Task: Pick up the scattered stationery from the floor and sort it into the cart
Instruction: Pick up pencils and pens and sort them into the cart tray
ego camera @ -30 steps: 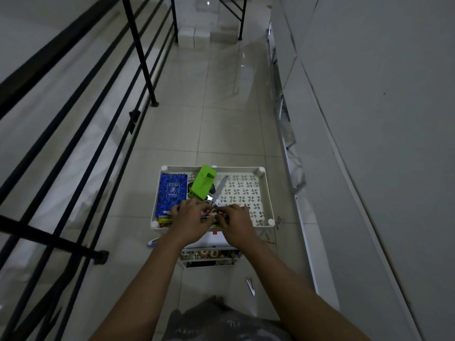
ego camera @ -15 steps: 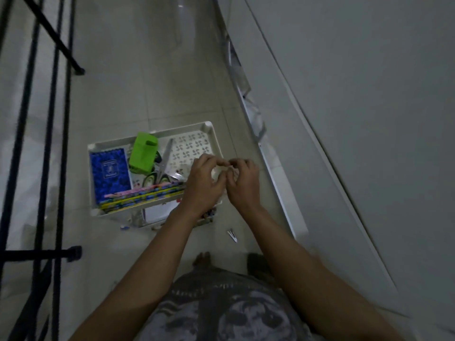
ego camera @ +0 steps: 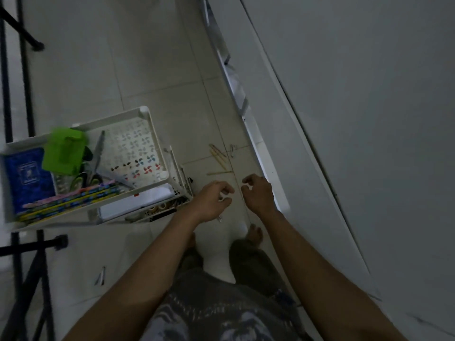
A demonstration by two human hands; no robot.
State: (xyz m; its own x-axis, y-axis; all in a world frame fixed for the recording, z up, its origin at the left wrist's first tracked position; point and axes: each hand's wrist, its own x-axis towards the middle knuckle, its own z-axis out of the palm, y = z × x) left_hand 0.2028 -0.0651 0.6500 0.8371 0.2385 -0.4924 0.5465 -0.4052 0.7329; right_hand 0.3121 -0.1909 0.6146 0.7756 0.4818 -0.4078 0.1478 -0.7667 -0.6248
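Both hands out in front, low over the floor [ego camera: 157, 70], just right of the cart [ego camera: 150, 134]. Left hand [ego camera: 211, 201] w/ fingers curled — something small and pale shows between them, too blurred to name; whether it sits in the grip, can't tell. Right hand [ego camera: 258, 194] loosely curled, nothing in it, apart from the left. On the floor just beyond the fingertips: thin wooden sticks [ego camera: 219, 156], scattered, and a small metal clip [ego camera: 232, 150] beside them, near the wall base. Another small clip [ego camera: 100, 276] on the floor nearer, below the cart. Cart's top tray: blue notebook [ego camera: 25, 178] at left, green hole punch [ego camera: 64, 151] next to it, scissors [ego camera: 94, 166], row of pencils [ego camera: 73, 199] along the near edge. Lower shelves — white paper [ego camera: 138, 201], tape rolls [ego camera: 160, 207]. Black railing [ego camera: 14, 82] at far left.
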